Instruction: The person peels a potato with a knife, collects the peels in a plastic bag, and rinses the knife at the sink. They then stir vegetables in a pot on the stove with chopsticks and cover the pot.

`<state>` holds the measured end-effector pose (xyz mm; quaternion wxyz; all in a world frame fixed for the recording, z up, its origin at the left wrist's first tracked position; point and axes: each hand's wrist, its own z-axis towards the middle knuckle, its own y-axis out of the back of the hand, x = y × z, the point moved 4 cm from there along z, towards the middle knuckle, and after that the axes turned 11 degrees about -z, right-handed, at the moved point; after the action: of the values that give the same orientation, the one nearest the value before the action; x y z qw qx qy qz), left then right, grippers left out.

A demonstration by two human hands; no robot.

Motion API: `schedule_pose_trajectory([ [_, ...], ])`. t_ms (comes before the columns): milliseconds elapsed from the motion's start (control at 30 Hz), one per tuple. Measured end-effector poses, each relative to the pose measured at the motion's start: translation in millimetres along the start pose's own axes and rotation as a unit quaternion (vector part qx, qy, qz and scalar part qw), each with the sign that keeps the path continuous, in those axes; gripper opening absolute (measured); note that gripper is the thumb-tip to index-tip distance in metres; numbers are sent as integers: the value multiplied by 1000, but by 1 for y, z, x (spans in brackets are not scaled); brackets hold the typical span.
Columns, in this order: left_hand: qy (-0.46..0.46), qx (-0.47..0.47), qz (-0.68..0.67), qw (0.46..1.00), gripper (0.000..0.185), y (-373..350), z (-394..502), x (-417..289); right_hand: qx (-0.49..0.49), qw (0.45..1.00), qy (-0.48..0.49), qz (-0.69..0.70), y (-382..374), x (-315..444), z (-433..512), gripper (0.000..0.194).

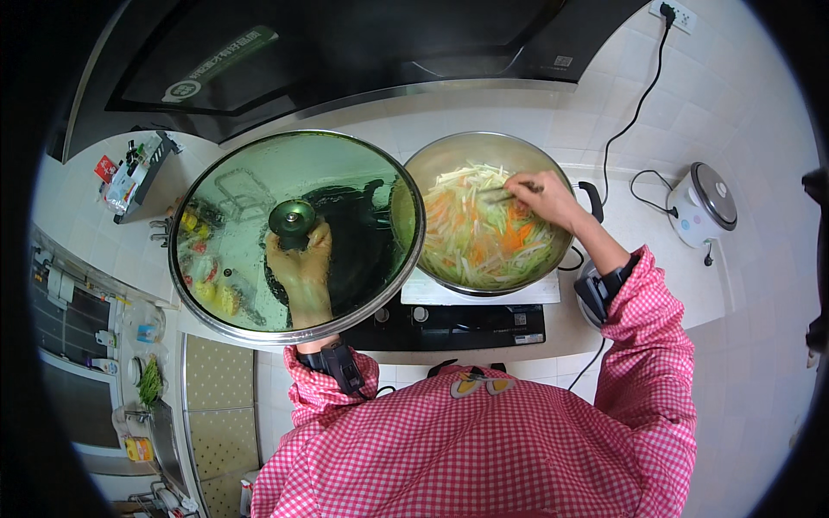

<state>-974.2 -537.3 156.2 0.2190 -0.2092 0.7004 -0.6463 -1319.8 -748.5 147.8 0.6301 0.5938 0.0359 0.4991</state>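
Observation:
My left hand (pixel 300 265) grips the knob (pixel 291 219) of a large round glass lid (pixel 350 162) with a metal rim. The hand and knob show through the green-tinted, wet glass. The lid hangs over the left part of the stove, its right edge overlapping the rim of a wide steel pan (pixel 544 162). In that pan lies a heap of shredded vegetables (pixel 476 233), pale green, white and orange. My right hand (pixel 544 197) holds what look like chopsticks (pixel 497 194), their lower ends among the shreds. The tips are blurred or hidden.
A black range hood (pixel 363 52) overhangs the back. Beneath the pan are a white plate-like base (pixel 479 291) and a black gas stove (pixel 453 327). To the right stands a white lidded cooker (pixel 696 207) with a cord. A spice rack (pixel 146 171) is at left.

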Motion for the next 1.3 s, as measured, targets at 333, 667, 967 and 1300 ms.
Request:
schedule_pose_trajectory([
  [333,-3,-19,-5,1000,29,2,1,3,1,980,-198,31,81,3,-47,22],
  [667,13,-1,-25,1000,27,2,2,1,-77,923,-258,276,6,-19,-35,22],
  [967,-5,-14,-8,1000,26,2,3,-8,-18,925,-177,337,-28,45,16,21],
  [1300,-4,4,-8,1000,28,10,11,-15,35,939,-233,249,-23,4,-4,20],
])
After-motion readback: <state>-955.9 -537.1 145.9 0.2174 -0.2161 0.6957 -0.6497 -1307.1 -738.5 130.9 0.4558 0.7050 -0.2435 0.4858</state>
